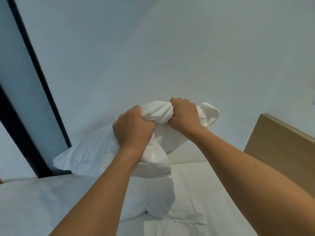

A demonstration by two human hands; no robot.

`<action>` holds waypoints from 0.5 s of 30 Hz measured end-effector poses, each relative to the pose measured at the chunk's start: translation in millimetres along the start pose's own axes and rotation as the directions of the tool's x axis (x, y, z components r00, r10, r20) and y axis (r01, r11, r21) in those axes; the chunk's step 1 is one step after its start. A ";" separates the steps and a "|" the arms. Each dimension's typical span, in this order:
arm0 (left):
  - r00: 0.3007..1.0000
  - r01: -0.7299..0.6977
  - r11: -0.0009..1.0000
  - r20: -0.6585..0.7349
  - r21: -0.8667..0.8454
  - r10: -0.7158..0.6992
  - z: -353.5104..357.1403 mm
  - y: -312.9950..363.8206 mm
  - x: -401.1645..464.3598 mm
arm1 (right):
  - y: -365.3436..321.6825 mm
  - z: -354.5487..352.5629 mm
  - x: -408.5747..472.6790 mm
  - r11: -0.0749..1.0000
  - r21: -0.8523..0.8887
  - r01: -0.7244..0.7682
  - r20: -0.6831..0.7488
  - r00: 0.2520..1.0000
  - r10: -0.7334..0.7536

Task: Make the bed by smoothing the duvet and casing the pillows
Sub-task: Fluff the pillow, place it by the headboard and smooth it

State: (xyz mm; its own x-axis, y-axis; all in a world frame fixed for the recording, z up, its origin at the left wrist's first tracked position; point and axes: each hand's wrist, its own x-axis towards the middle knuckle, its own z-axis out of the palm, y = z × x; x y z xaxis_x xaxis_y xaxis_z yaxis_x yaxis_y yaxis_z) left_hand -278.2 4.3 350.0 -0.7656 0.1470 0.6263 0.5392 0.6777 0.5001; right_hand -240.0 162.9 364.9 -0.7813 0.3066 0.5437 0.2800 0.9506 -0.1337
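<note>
Head view: both hands are raised above the bed (196,184), fists tight — the left hand (132,127) and right hand (185,114) each grip bunched white cloth of the pillowcase (157,113), held in the air between them. Another white pillow (153,201) lies on the bed below, near the wooden headboard (279,147).

A plain pale wall (170,48) fills most of the view, evenly lit in a soft bluish light. At the left a dark frame (39,79) runs slantwise beside a frosted glass panel (22,65). A light wooden headboard (276,142) stands at the right.
</note>
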 end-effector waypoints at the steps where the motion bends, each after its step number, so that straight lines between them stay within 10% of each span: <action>1: 0.999 0.044 0.999 0.022 -0.028 -0.043 11.0 -14.3 -4.4 | -3.5 21.2 -5.2 1.000 -0.006 -0.017 0.015 1.000 0.017; 4: 0.946 0.259 0.962 0.225 -0.087 -0.234 81.3 -55.7 -39.8 | 8.7 86.4 -47.9 0.995 -0.029 -0.095 0.138 0.986 0.098; 6: 0.790 0.405 0.911 0.533 -0.081 -0.304 138.3 -84.9 -86.4 | 28.8 123.8 -97.5 0.984 -0.057 -0.171 0.289 0.940 0.180; 10: 0.389 0.074 0.986 0.906 0.152 -0.168 222.8 -129.0 -202.6 | 85.7 169.2 -217.3 0.964 -0.200 -0.175 0.573 0.778 0.259; 15: 0.458 -0.075 0.993 0.888 0.088 -0.044 231.9 -96.2 -276.0 | 150.5 179.0 -341.0 0.944 -0.221 -0.245 0.629 0.704 0.330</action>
State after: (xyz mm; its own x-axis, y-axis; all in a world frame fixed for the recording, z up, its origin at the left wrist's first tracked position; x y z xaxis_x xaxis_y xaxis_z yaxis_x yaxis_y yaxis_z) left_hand -200.2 65.6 -9.6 -0.6857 0.6773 -0.2667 0.5622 0.7255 0.3970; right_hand -31.3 210.0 11.1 -0.8084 0.5594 -0.1831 0.5790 0.8117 -0.0764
